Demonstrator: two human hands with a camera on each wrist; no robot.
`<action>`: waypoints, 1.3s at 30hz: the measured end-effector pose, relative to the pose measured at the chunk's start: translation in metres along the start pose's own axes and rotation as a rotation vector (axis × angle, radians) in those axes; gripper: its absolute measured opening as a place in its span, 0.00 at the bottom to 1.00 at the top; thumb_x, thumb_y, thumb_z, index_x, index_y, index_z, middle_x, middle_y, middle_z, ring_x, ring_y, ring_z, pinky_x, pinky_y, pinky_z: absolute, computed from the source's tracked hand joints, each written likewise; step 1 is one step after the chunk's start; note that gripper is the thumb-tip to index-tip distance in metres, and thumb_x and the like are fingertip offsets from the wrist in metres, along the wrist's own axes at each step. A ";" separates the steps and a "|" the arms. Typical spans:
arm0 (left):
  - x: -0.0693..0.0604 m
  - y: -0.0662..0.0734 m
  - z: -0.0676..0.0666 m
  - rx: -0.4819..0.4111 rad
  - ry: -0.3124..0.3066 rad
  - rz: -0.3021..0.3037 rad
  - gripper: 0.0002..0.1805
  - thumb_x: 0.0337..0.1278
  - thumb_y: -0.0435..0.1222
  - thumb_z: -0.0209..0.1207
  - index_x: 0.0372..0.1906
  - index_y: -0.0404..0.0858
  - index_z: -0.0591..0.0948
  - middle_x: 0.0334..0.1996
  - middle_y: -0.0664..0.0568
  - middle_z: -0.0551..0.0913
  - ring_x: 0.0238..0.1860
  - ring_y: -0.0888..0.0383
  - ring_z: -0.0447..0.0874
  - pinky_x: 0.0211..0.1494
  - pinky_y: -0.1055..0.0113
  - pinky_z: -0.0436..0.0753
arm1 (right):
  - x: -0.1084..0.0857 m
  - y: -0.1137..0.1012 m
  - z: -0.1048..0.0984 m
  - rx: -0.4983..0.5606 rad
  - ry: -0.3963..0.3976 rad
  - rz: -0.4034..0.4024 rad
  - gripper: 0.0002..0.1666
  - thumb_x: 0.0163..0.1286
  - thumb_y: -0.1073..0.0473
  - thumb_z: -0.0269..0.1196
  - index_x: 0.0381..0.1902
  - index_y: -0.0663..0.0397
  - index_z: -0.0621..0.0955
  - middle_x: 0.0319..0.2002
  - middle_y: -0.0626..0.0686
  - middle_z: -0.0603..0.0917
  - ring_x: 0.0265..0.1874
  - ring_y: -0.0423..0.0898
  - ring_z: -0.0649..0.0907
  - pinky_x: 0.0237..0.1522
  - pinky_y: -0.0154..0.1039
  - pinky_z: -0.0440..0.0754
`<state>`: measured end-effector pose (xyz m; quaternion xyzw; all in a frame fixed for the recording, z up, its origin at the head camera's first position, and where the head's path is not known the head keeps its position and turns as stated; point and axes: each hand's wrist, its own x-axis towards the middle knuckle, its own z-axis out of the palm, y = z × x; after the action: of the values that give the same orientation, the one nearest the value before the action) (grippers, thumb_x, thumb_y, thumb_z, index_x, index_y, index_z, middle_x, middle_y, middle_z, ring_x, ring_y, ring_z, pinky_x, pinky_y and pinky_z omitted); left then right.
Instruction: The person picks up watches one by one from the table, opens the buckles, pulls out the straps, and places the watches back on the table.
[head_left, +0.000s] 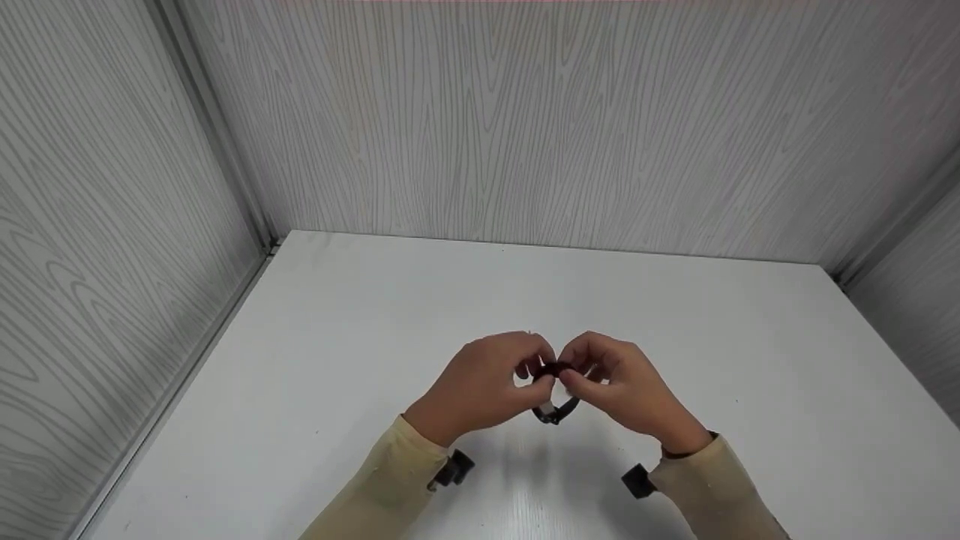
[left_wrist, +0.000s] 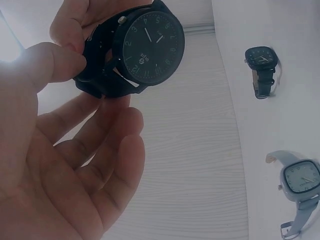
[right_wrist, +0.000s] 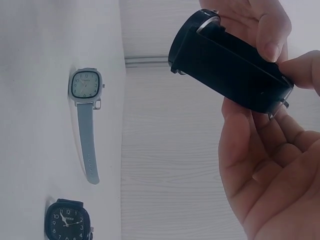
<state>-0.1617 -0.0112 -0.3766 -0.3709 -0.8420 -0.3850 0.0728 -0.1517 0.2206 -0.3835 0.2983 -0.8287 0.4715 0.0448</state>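
Observation:
A black wristwatch (head_left: 555,415) is held up above the white table between both hands, its strap forming a loop. My left hand (head_left: 487,382) pinches the strap between thumb and fingers. From the other side my right hand (head_left: 628,384) pinches the same strap, fingertips close to the left ones. In the left wrist view the round black dial (left_wrist: 152,50) with pale numerals faces the camera. The right wrist view shows the broad outer side of the strap (right_wrist: 225,70) and a metal buckle (right_wrist: 278,110) near my right thumb. Fingers partly hide where the strap ends meet.
A black squarish watch (left_wrist: 261,59) and a pale squarish watch (left_wrist: 301,176) lie on a white surface in the left wrist view. The right wrist view also has a pale watch (right_wrist: 86,85) and a black one (right_wrist: 67,221). Wood-grain panels (head_left: 480,120) enclose the table (head_left: 360,300).

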 end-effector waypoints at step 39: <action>0.001 0.000 -0.001 -0.011 -0.063 -0.062 0.07 0.71 0.45 0.62 0.45 0.49 0.86 0.36 0.67 0.83 0.36 0.68 0.79 0.39 0.69 0.80 | 0.001 0.002 -0.003 0.027 -0.043 0.057 0.03 0.76 0.57 0.66 0.44 0.48 0.84 0.38 0.55 0.86 0.34 0.46 0.85 0.37 0.39 0.84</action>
<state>-0.1628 -0.0115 -0.3760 -0.3568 -0.8528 -0.3799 0.0325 -0.1538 0.2237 -0.3828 0.2851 -0.8312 0.4773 0.0094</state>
